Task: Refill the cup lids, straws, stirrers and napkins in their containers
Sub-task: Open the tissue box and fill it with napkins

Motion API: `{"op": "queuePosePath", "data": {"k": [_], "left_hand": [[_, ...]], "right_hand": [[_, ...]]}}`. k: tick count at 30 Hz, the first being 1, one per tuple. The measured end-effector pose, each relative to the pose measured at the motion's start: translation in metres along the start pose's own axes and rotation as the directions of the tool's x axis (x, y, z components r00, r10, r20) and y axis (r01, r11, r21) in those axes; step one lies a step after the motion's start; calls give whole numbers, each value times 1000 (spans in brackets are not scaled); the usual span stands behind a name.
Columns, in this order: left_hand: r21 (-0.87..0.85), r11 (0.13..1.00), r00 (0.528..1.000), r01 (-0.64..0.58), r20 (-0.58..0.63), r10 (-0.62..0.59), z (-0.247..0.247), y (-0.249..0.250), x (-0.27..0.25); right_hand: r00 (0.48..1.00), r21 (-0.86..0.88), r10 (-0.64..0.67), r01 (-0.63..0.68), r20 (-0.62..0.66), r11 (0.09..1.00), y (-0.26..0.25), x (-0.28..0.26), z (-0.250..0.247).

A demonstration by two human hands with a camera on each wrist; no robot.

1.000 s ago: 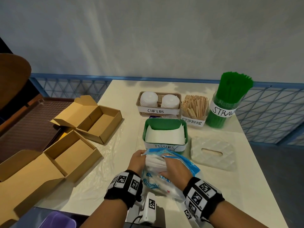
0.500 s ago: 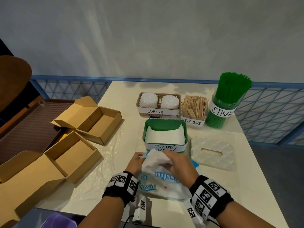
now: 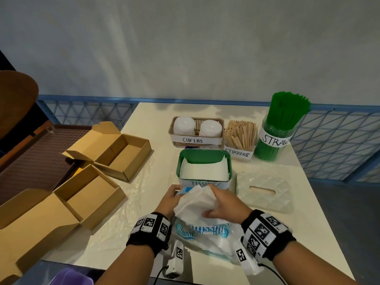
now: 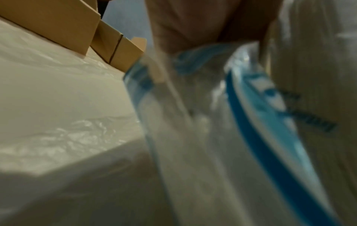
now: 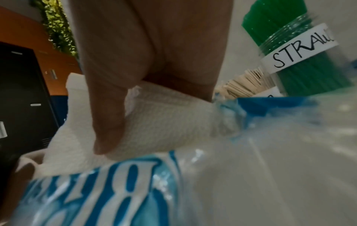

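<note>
Three of the four supplies look already stocked. The CUP LIDS basket (image 3: 196, 131) holds two stacks of white lids, the STIRRERS box (image 3: 240, 140) is packed with wooden sticks, and the straw jar (image 3: 275, 138) bristles with green straws. What appears left is the napkins. The green tissue container (image 3: 204, 167) stands in front of the lid basket with a layer of white napkins in it, yet its green back wall shows above them (so there seems to be room for more).

That last refill is under way. The plastic napkin pack (image 3: 202, 233), printed in blue, lies on the table edge nearest the person, just in front of the green container. The left hand (image 3: 169, 199) grips the pack's far left end; the left wrist view is blurred but shows fingers curled over the blue-edged plastic. The right hand (image 3: 223, 204) is clamped on a wad of white napkins (image 3: 195, 202) rising out of the pack's open end, thumb pressed against the embossed paper in the right wrist view.

The container's white quilted lid (image 3: 264, 190) lies off to the right, so it would probably go back on at the end. Two open cardboard boxes (image 3: 115, 151) sit to the left on loose clear plastic.
</note>
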State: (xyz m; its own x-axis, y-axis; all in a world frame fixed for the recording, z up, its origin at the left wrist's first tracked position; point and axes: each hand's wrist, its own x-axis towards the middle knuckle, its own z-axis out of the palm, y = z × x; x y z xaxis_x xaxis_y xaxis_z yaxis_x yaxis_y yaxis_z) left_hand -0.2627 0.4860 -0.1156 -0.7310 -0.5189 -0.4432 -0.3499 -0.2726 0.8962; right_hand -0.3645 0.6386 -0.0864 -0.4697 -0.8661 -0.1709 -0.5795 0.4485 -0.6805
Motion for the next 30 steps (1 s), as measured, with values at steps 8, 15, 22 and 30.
{"op": "queuePosePath", "data": {"k": [8, 15, 22, 30], "left_hand": [[64, 991, 993, -119, 28, 118, -9, -10, 0], [352, 887, 949, -299, 204, 239, -11, -8, -3], [749, 551, 925, -368, 233, 302, 3, -14, -5], [757, 562, 941, -334, 229, 250, -6, -17, 3]], "right_hand": [[970, 400, 135, -45, -200, 916, 1, -6, -23], [932, 705, 285, -46, -226, 708, 13, -10, -31], [925, 765, 217, 109, -312, 634, -12, -16, -50], [818, 818, 238, 406, -524, 408, -23, -12, -82]]}}
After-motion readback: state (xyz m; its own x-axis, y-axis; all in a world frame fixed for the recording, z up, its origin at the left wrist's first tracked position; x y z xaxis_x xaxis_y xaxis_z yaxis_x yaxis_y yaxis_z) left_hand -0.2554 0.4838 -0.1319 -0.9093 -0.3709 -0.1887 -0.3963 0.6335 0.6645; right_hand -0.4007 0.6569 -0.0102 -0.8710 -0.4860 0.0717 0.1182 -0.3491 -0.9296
